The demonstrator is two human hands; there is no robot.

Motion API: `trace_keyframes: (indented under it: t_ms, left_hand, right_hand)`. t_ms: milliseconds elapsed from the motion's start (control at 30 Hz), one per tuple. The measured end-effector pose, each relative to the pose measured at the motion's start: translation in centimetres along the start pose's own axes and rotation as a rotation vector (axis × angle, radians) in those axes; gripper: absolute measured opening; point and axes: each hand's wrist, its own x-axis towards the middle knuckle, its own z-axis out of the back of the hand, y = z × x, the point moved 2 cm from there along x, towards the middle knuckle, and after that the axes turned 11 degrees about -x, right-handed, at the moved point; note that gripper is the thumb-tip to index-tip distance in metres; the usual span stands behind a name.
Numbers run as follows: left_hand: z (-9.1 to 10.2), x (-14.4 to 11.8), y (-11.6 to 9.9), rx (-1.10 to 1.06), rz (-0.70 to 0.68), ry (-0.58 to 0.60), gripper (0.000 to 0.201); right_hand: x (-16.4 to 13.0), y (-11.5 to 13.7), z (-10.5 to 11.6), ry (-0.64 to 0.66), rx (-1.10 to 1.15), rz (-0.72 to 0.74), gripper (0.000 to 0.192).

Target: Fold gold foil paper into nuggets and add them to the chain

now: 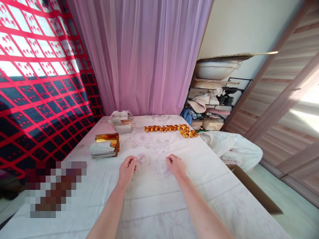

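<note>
Both of my hands rest on the white flowered cloth over the table (154,199), a forearm's width or more apart. My left hand (127,168) is loosely closed, its fingers curled, and nothing shows in it. Curled in the same way, my right hand (176,164) also shows nothing between thumb and fingers. Beyond them lies a row of folded gold foil pieces (165,128), with several more gold pieces (188,133) at its right end. Left of my left hand is a stack of gold foil sheets (107,137) with white paper (102,147) in front.
A clear plastic bag with papers (122,122) sits at the table's far left. Purple curtains (149,59) hang behind. On the right are a loaded shelf (211,106), a white plastic bag (236,147) and a cardboard box (254,189). A blurred patch (56,189) covers the left edge.
</note>
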Motion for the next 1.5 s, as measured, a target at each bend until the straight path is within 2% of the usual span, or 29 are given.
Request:
trace_keyframes:
  t_ms: [200,300,400,533,700,833,967,1200,1500]
  left_hand:
    - [0.7,0.2,-1.9,0.119,-0.061,0.075,0.026]
    - [1.8,0.7,-3.1,0.173,-0.119,0.045,0.020]
    - [3.2,1.1,-3.1,0.193,-0.135,-0.004,0.020]
    - [5.5,0.7,-1.3,0.150,-0.117,-0.085,0.026]
    - [7.5,0.3,-0.2,0.011,-0.099,-0.235,0.046]
    - [8.2,0.5,-0.4,-0.088,-0.111,-0.361,0.054]
    - [8.3,0.7,-0.4,-0.149,-0.108,-0.431,0.055]
    - [8.6,0.6,-0.2,-0.197,-0.091,-0.472,0.054]
    - [8.4,0.7,0.0,-0.208,-0.088,-0.466,0.053]
  right_hand:
    - [-0.4,0.0,0.3,-0.001,-0.006,0.024,0.026]
    - [-0.2,0.1,0.3,0.015,-0.005,0.038,0.027]
    - [0.5,0.9,0.3,0.043,0.006,0.077,0.026]
    - [2.2,4.7,0.2,0.061,0.061,0.209,0.023]
    - [4.5,13.1,-0.3,0.080,0.183,0.356,0.022]
    - [6.4,19.1,-0.9,0.100,0.267,0.407,0.018]
    - [8.0,23.1,-1.5,0.115,0.325,0.381,0.022]
    - [9.4,26.7,-2.2,0.140,0.377,0.375,0.027]
    - [9.9,27.3,-3.0,0.136,0.369,0.419,0.018]
